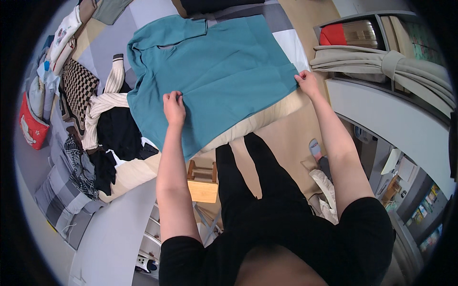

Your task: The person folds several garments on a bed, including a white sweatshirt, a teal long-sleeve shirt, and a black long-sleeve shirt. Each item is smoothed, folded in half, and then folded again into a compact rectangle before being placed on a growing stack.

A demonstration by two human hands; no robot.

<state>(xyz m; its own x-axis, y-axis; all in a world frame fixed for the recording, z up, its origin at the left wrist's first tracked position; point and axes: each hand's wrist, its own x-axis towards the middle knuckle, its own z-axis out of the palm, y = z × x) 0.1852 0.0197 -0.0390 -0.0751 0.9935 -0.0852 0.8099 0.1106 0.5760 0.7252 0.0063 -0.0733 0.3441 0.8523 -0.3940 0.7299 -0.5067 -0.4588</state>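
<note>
A teal sweatshirt [222,68] lies spread on the bed in front of me, its neckline towards the left. One sleeve is folded across its far side. My left hand [174,109] pinches the fabric on the near side, towards the shoulder end. At the right end, my right hand [307,83] grips the garment's near corner between thumb and fingers. The fingertips of both hands are partly hidden. Left of the sweatshirt lie a cream ribbed knit garment [93,121] and a black garment [118,134].
A checkered cloth [79,84], a red cushion [32,123] and other clothes lie farther left on the bed. A wooden stool [203,189] stands below the bed edge. At right are a shelf with a tied curtain [350,59] and another person's slippered foot [315,148].
</note>
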